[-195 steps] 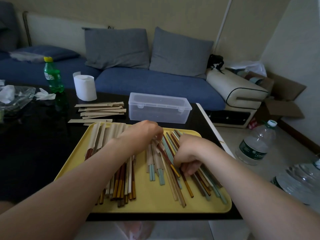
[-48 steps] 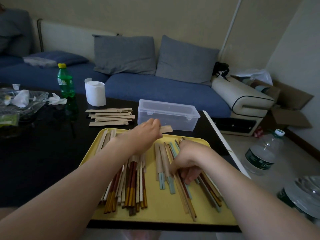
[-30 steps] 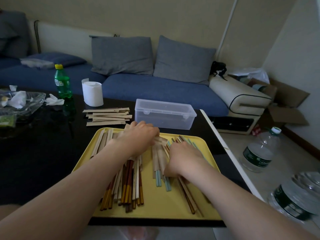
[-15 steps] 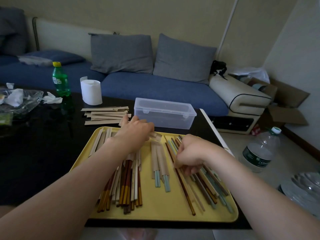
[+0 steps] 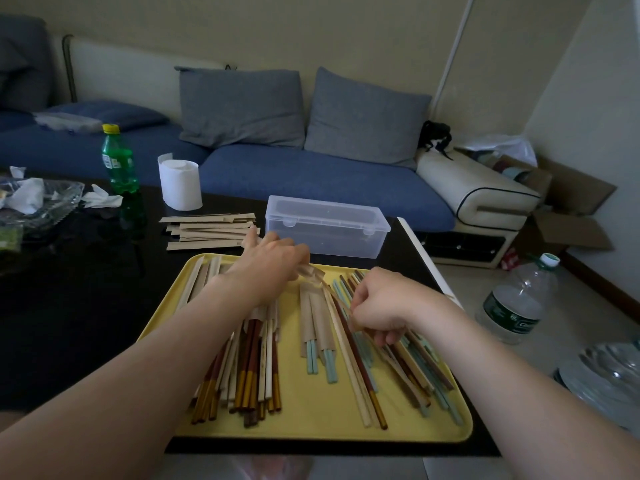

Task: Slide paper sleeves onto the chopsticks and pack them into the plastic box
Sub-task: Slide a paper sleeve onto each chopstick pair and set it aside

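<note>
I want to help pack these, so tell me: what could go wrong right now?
The paper sleeve in the left hand is thin; if the chopsticks pinched by the right hand miss its mouth, it may crumple or tear. The plastic box looks closed and both hands are busy, so packing could get fumbly. The yellow tray sits near the table's front edge; a forearm nudge might slide it off.

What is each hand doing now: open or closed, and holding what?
Left hand: closed, pinching a paper sleeve.
Right hand: closed, fingers curled round chopsticks over the yellow tray.
</note>
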Motion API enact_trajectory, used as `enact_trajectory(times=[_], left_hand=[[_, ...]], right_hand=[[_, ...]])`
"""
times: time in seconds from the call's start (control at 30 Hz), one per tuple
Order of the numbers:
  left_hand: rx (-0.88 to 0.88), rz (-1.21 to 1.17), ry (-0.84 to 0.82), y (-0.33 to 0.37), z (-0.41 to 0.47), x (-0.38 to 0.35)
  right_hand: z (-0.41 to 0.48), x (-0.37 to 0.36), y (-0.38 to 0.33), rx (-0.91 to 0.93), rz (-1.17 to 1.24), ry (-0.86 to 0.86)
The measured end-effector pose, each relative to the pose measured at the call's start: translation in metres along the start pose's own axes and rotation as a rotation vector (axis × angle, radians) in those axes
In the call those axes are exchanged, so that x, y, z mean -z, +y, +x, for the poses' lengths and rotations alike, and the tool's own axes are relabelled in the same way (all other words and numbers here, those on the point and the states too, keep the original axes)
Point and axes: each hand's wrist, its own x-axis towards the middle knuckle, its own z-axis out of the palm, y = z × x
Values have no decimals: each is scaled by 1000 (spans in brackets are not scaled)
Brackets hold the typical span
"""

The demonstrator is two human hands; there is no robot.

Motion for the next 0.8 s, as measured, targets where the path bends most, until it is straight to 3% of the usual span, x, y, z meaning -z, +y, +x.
enact_trajectory(times=[0.23,0.4,0.47,0.6,0.8], left_hand=[[-185,-54,60,2,-1,-1],[-222,-88,139,16,-6,5],[-166,-138,174,22,-7,8],[-41,-520,211,28,-6,15],[156,-1397,124,32,-6,28]], right_hand=[[-1,1,8,145,76,84],[12,-2,10,130,376,291],[14,-4,10,122,589,266],[12,-4,9,215,728,246],[13,-5,7,224,884,248]])
